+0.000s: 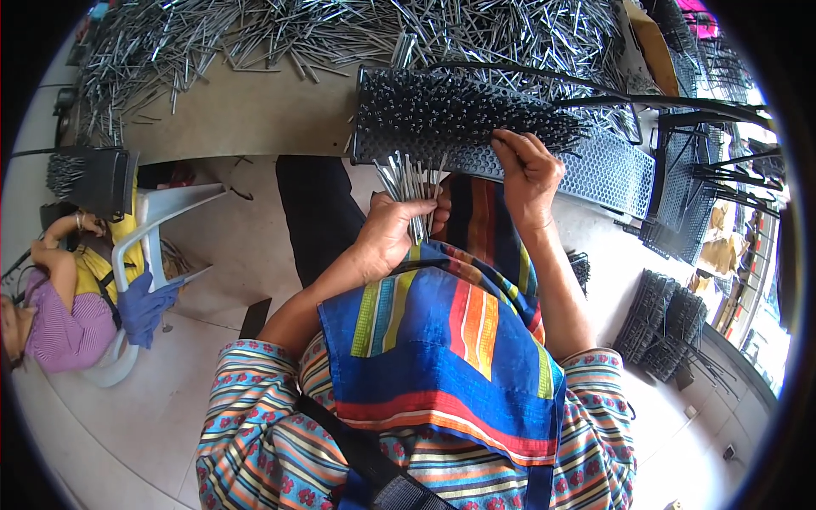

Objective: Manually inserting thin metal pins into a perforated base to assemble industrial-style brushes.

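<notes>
My left hand [395, 231] is closed around a bundle of thin metal pins [410, 183], their tips fanning upward. My right hand [529, 174] reaches to the lower edge of a dark perforated rack [595, 166] that leans from the table edge toward my lap. Its fingers pinch at the pins standing in the rack's holes; whether a pin is between them I cannot tell. The left half of the rack is filled with upright pins [450, 106]. The right half shows bare holes.
A large heap of loose metal pins [280, 34] covers the table top [246, 115]. More filled racks [663, 319] stand on the floor at right, others stacked at far right [697, 183]. Another person [59, 314] sits at left by a white plastic chair [157, 221].
</notes>
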Demonstrator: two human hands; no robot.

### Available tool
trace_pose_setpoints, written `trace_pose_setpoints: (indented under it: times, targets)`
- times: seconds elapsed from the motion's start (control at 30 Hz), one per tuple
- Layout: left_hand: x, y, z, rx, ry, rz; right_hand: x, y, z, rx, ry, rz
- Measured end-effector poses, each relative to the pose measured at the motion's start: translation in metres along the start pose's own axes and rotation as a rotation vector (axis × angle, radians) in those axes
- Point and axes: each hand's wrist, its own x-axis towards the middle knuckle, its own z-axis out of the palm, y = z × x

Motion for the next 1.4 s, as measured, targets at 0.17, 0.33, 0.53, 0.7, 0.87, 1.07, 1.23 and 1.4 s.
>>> trace_pose_setpoints:
  times: [0.17, 0.33, 0.53, 0.7, 0.87, 1.07, 1.23, 1.4]
  targets:
    - [0.0, 0.0, 0.0, 0.01, -0.017, -0.014, 0.0, -0.007, -0.001, -0.156, -0.021, -0.064]
    - [0.004, -0.001, 0.0, -0.028, -0.003, -0.025, 0.003, 0.001, -0.004, -0.111, -0.002, -0.083]
    - [0.005, 0.002, 0.004, 0.004, 0.008, -0.029, 0.006, -0.003, 0.002, -0.237, -0.018, -0.127]
    - [0.005, 0.002, 0.003, -0.017, -0.019, -0.025, 0.011, -0.004, -0.002, -0.235, -0.105, -0.165]
    - [0.002, 0.002, -0.001, -0.015, -0.036, -0.012, -0.001, 0.002, 0.0, -0.325, -0.134, -0.214]
    - [0.0, 0.004, -0.001, 0.005, -0.035, -0.026, -0.004, -0.011, 0.006, -0.235, -0.074, -0.248]
    - [-0.002, 0.005, -0.001, 0.002, 0.004, -0.001, 0.0, -0.008, 0.015, -0.104, 0.003, -0.184]
    - [-0.001, 0.004, -0.003, 0.006, -0.007, 0.001, -0.004, -0.002, 0.012, -0.008, 0.001, -0.038]
